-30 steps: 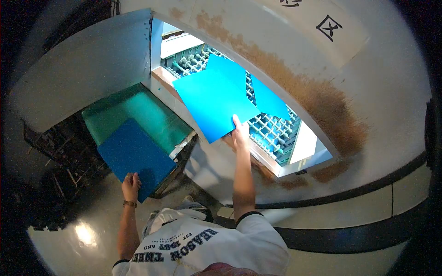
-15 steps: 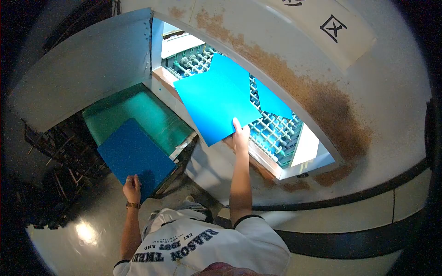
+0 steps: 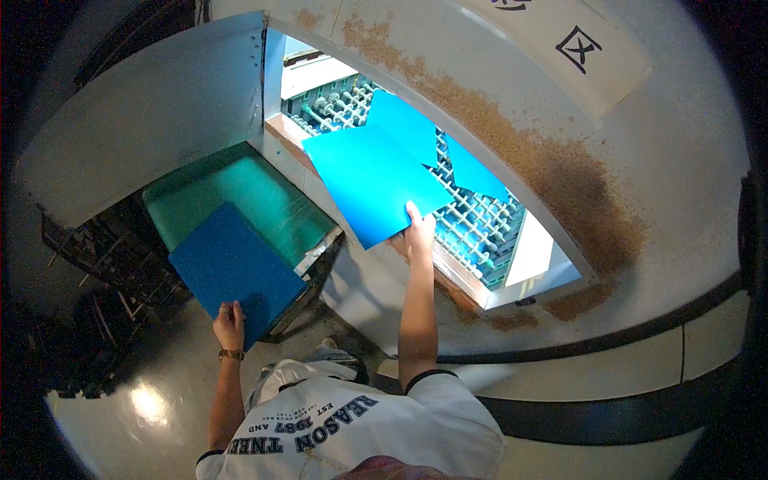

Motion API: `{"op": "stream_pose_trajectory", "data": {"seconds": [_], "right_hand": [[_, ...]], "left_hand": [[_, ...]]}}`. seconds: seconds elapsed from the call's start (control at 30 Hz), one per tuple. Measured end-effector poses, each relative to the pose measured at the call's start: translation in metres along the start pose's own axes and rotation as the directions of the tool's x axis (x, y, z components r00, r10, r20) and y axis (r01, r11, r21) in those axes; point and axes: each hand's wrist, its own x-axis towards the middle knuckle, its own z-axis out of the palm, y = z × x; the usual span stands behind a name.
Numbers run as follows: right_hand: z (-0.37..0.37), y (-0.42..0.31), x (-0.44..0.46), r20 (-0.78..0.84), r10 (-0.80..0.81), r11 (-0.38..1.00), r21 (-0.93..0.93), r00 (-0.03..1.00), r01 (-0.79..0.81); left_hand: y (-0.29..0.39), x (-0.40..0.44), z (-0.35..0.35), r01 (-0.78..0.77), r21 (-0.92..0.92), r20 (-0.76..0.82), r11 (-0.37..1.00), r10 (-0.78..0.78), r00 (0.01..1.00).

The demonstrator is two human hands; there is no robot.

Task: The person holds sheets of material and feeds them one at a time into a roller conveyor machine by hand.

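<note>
The right hand (image 3: 419, 232) is grasping a bright blue sheet (image 3: 372, 184) over the roller bed's (image 3: 474, 226) near edge; the left hand (image 3: 229, 324) is pinching a dark blue panel (image 3: 238, 264) across the green surface's (image 3: 260, 182) near edge. Two more sheets (image 3: 476, 170) are lying farther over.

I get a plain, bright cyan sheet (image 3: 360, 184) toward twelve o'clock on my feed, and a dark blue sheet (image 3: 232, 260) between eight and nine. The worktop (image 3: 240, 172) at ten is teal green. At two, a mottled rust-brown stain (image 3: 564, 180) covers part of the pale grey panel (image 3: 680, 208). At six, the shirt (image 3: 436, 416) is white with dark lettering (image 3: 300, 444).
</note>
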Motion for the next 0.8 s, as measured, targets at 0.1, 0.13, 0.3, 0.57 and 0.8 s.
{"op": "stream_pose_trajectory", "data": {"seconds": [0.1, 0.13, 0.3, 0.57, 0.8], "right_hand": [[0.0, 0.001, 0.001, 0.004, -0.017, 1.0, 0.023, 1.0, 0.017], [0.001, 0.0, 0.001, 0.002, -0.018, 0.999, 0.028, 1.0, 0.018], [0.008, -0.011, -0.008, 0.006, -0.04, 0.952, -0.302, 0.999, 0.04], [0.001, 0.004, 0.001, 0.042, -0.035, 0.926, -0.375, 0.999, 0.048], [0.004, -0.001, -0.003, 0.051, -0.128, 0.911, -0.388, 0.991, 0.137]], "left_hand": [[0.006, -0.001, -0.003, -0.021, -0.013, 0.004, 1.0, 0.021, 1.0], [0.006, -0.001, -0.003, -0.021, -0.013, 0.004, 1.0, 0.021, 1.0], [0.006, -0.001, -0.002, -0.018, -0.039, -0.006, 0.999, 0.018, 1.0], [0.008, -0.001, -0.004, -0.06, -0.041, -0.011, 0.997, 0.06, 0.998], [0.007, -0.002, -0.002, -0.021, -0.026, -0.001, 0.999, 0.021, 1.0]]}}
